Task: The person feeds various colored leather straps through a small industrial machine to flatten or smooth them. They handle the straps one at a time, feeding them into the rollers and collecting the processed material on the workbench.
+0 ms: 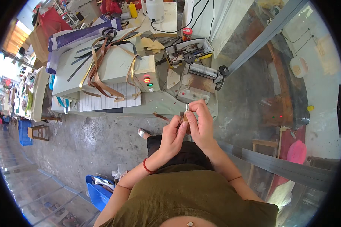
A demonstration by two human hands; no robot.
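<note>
My left hand (171,135) and my right hand (200,122) meet in front of my body, close to the bench's near edge. Between them is a brown strap (185,118), its loose tail sticking out to the left past my left fingers. My left thumb and fingers pinch the strap. In my right fingers is a small silvery metal piece (187,107), at the upper end of the strap; its exact kind is too small to make out. Fingers hide most of the join.
On the bench, a pale machine (146,72) with lit red and green lamps carries brown, gold and black straps (98,68). Right of it are a metal roller device (201,72) and a tool tray (208,44). A blue bin (96,196) stands on the floor at lower left.
</note>
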